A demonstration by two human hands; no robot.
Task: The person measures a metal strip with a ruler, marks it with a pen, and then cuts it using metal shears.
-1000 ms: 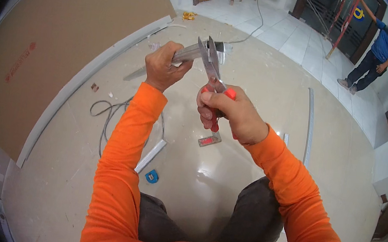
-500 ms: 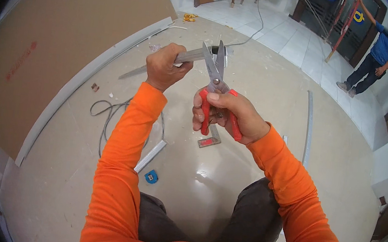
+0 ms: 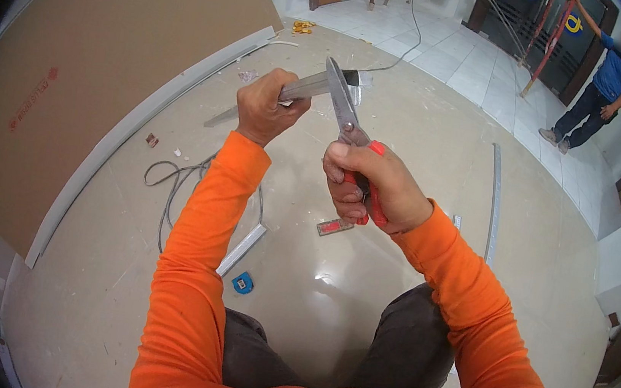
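Observation:
My left hand point(image 3: 270, 107) is wrapped round a grey metal channel point(image 3: 309, 89), which slants up to the right with its bent end beyond the blades. In my right hand point(image 3: 379, 185) is a pair of red-handled tin snips point(image 3: 347, 105), the handles squeezed together and the blades closed. The blades lie across the channel near its far end; whether metal is between them I cannot tell. Below my right hand a small try square point(image 3: 334, 227) rests on the floor, partly hidden by the hand.
A blue tape measure point(image 3: 243, 283), a short metal strip point(image 3: 241, 250) and a grey cable point(image 3: 174, 178) lie on the floor. Large brown boards point(image 3: 112, 56) lean at the left. A long metal strip point(image 3: 493, 203) lies right. A person point(image 3: 606, 90) stands by scaffolding point(image 3: 547, 49) at the far right.
My right hand has squeezed the snips' handles together, and the blades have gone from open to closed. The channel in my left hand has shifted slightly.

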